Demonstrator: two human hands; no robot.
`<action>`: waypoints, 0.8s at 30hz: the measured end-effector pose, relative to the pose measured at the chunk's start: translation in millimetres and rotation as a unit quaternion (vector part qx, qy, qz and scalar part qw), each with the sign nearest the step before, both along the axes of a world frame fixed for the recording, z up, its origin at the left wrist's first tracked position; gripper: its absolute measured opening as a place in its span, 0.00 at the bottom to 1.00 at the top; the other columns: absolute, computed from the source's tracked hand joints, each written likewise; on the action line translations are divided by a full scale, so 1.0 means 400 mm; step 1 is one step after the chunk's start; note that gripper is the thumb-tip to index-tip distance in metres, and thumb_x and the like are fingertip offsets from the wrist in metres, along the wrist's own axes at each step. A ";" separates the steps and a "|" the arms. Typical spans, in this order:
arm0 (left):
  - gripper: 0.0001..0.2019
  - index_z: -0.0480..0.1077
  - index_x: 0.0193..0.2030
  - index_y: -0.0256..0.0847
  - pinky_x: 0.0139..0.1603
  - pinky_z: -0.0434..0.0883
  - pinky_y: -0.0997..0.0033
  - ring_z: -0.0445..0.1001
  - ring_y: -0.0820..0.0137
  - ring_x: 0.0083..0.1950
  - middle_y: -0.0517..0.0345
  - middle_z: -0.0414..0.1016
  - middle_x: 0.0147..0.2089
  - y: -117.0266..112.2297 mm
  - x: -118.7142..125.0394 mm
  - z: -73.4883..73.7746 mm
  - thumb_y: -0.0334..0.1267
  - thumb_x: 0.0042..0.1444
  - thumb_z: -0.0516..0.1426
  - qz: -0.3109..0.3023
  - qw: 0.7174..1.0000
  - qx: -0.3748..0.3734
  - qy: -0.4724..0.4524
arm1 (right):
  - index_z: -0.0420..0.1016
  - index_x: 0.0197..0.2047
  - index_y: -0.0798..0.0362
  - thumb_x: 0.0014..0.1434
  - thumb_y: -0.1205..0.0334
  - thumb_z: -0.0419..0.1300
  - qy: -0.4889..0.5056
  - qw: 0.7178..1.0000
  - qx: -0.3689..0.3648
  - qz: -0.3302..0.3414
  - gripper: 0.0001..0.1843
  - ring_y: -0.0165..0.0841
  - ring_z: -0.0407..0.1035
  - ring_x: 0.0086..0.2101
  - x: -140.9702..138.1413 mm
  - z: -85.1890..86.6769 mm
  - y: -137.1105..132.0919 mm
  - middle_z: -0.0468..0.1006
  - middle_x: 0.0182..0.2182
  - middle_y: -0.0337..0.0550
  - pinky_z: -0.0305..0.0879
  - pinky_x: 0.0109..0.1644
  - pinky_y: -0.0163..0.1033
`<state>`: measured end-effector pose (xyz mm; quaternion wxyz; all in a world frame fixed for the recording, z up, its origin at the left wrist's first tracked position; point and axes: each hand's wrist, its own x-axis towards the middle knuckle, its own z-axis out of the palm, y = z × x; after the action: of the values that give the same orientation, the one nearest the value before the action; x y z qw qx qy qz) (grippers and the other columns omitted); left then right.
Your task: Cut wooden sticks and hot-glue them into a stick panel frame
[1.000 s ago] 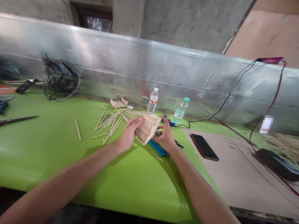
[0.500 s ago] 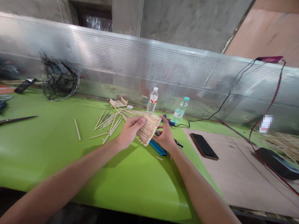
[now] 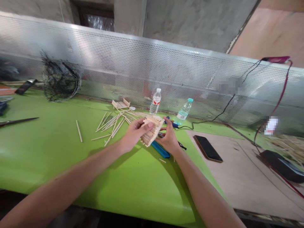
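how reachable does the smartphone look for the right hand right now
Probably yes: the smartphone lies uncovered to the right of the right hand, with nothing tall between them, though that hand would first have to leave the wooden-stick model.

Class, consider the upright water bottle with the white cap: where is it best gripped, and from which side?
Probably around its narrow neck, just under the white cap, coming from above. The water bottle stands upright, so the neck is uppermost. The perforated metal screen stands behind it, while the stick model in the left hand blocks the near side.
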<state>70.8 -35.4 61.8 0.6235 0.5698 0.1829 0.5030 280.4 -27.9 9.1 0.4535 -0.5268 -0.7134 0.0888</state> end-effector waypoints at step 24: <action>0.13 0.78 0.40 0.39 0.35 0.72 0.70 0.76 0.69 0.36 0.55 0.80 0.38 -0.004 -0.005 -0.005 0.44 0.52 0.65 0.010 0.996 -0.073 -0.057 | 0.42 0.72 0.39 0.46 0.51 0.71 -0.011 1.000 -0.011 0.005 0.57 0.39 0.72 0.43 0.003 -0.005 0.001 0.60 0.65 0.51 0.75 0.38 0.44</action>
<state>68.9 -36.9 59.9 0.6680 0.4915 0.1891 0.5257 281.5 -27.6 7.1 0.4396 -0.5293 -0.7197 0.0927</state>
